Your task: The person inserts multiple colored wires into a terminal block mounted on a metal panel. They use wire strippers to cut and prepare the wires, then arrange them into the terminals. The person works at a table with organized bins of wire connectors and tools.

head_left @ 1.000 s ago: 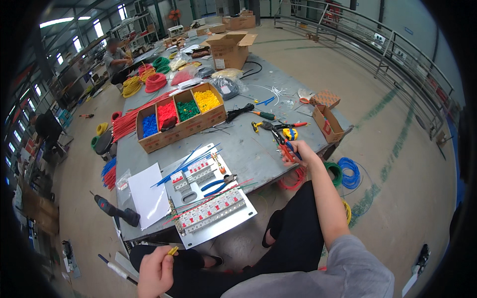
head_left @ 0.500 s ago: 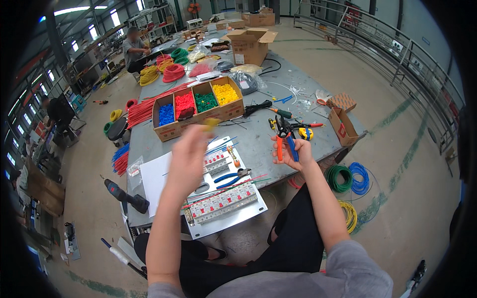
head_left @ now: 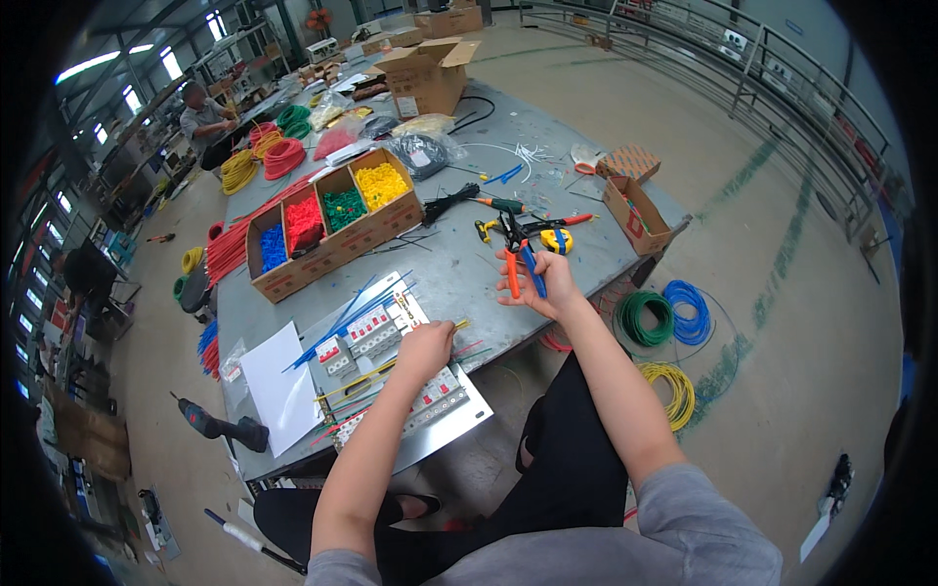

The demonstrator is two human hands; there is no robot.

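My left hand (head_left: 426, 352) is closed over the mounting plate (head_left: 475, 402), pinching a yellow wire (head_left: 363, 378); a short yellow end sticks out past the fingertips. Beneath it on the plate are a row of white circuit breakers with red switches (head_left: 437, 393) and a smaller breaker group (head_left: 369, 332). Blue wires (head_left: 327, 340) lie across the plate's left part. In my right hand (head_left: 552, 285), palm up, rests a crimping-type hand tool (head_left: 523, 264) with one orange and one blue handle. My left forearm hides part of the plate.
A divided cardboard box (head_left: 337, 230) holds blue, red, green and yellow small parts. White paper (head_left: 281, 386) and a cordless drill (head_left: 220, 422) are at left. A tape measure (head_left: 557, 241) and a small open box (head_left: 637, 217) stand at right; wire coils (head_left: 645, 318) lie on the floor.
My left hand has come down from near the divided box to low over the breakers, covering the blue-handled pliers seen there before. My right hand still holds its tool. The whole view has shifted.
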